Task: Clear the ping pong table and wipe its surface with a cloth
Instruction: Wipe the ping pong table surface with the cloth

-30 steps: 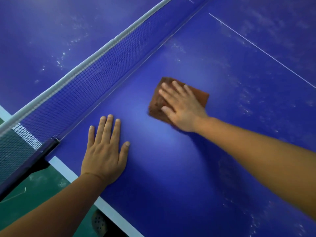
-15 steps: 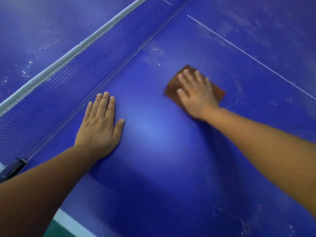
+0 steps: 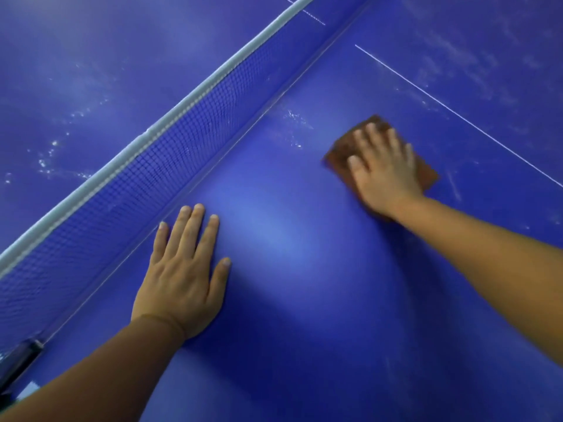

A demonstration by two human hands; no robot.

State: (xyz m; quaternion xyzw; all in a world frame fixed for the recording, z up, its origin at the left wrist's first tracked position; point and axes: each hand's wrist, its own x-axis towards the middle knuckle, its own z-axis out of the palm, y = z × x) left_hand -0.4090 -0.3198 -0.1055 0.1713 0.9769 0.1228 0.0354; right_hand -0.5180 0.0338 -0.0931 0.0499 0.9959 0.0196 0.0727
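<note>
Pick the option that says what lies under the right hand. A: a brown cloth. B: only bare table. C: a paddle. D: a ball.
A: the right hand lies flat with straight fingers on a brown cloth spread on the blue table.

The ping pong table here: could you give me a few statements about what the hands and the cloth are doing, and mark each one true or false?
1. The right hand presses flat on a brown cloth. True.
2. The left hand holds a paddle. False: it rests flat on the bare blue table, holding nothing.
3. The cloth lies on the far side of the net. False: it lies on the near side, with both hands.
4. White specks show on the table between the cloth and the net. True.
5. The cloth covers the thin white line. False: the line runs clear of it.
</note>
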